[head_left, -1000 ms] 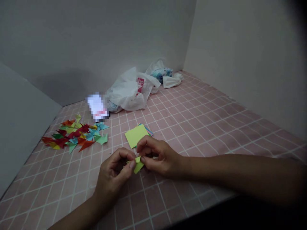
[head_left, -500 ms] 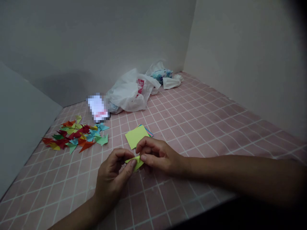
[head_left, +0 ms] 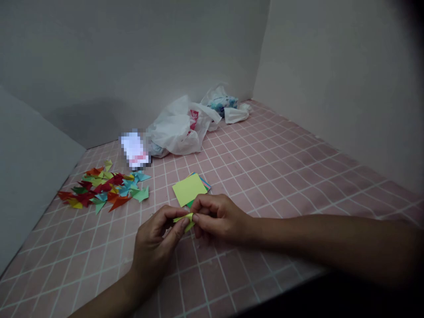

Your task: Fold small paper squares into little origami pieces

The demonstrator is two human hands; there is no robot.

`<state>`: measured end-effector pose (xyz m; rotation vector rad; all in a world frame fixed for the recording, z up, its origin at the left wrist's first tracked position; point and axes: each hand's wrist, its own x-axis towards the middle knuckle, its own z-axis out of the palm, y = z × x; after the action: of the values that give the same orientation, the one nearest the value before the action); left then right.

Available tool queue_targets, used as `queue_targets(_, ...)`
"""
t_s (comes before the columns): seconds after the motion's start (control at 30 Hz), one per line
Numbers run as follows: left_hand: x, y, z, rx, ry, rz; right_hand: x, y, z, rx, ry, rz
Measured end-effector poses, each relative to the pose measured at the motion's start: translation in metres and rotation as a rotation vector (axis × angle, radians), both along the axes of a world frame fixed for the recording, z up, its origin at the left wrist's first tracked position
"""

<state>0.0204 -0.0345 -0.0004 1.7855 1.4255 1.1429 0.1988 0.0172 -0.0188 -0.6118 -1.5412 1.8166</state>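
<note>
A small folded piece of yellow-green paper point(head_left: 189, 226) is pinched between both hands, just above the pink tiled-pattern surface. My left hand point(head_left: 157, 240) grips its left part, thumb in front and fingers behind. At its right end, my right hand point(head_left: 221, 218) closes thumb and fingertips on the paper; some of those fingers are hidden behind the palm. Right beyond the hands lies a stack of coloured paper squares point(head_left: 188, 190), yellow on top, with green, blue and pink edges showing.
To the left lies a pile of folded paper figures point(head_left: 111, 187) in several colours. Behind it a phone with a lit, blurred screen point(head_left: 135, 150) leans near a white plastic bag point(head_left: 179, 128). Farther back sit a blue patterned pack point(head_left: 222, 105) and crumpled white tissue point(head_left: 236, 115). Walls close off three sides.
The fingers have shifted slightly on the yellow-green paper, and less of it shows below them. My right hand sits a little lower, uncovering a green edge of the stack.
</note>
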Motion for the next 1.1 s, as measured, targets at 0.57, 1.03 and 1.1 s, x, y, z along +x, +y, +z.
queue_targets(0.57, 0.0006, 0.0021, 0.0013, 0.030, 0.069, 0.049, -0.0005, 0.0007, -0.0065, -0.060, 0.025, 0.053)
queue_targets(1.03, 0.0013, 0.0030, 0.0001, -0.002, 0.040, 0.075, -0.0006, 0.0016, -0.0090, -0.040, 0.007, 0.057)
queue_targets(1.1, 0.0017, 0.0039, -0.0004, -0.045, 0.015, 0.078, -0.0002, 0.0016, -0.0078, -0.044, 0.002, 0.061)
